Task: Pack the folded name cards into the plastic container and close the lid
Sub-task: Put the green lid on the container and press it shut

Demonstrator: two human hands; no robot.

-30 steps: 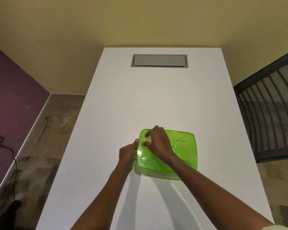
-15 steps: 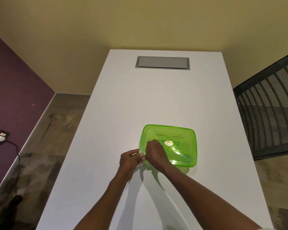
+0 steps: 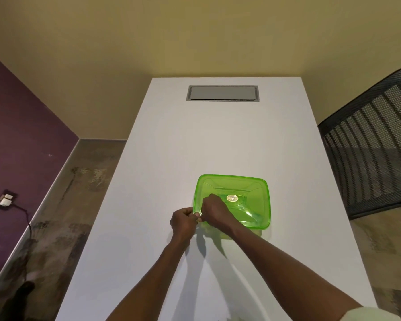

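A translucent green plastic container (image 3: 252, 193) sits on the white table (image 3: 171, 158), its green lid on top with a round gold sticker (image 3: 232, 198) in the middle. My left hand (image 3: 183, 222) pinches the container's near left corner from the outside. My right hand (image 3: 214, 212) lies curled over the same corner, fingers pressed on the lid's edge beside the left thumb. Both hands meet at that corner. The name cards cannot be made out through the green plastic.
A grey rectangular cable hatch (image 3: 222, 93) is set into the table's far end. A black mesh chair back (image 3: 368, 149) stands to the right of the table. A wall socket with a cable (image 3: 6, 200) is low on the purple wall at left.
My right hand has slid from the lid's far left part down to its near left corner. My left hand stayed at the left edge and closed in toward the right hand.
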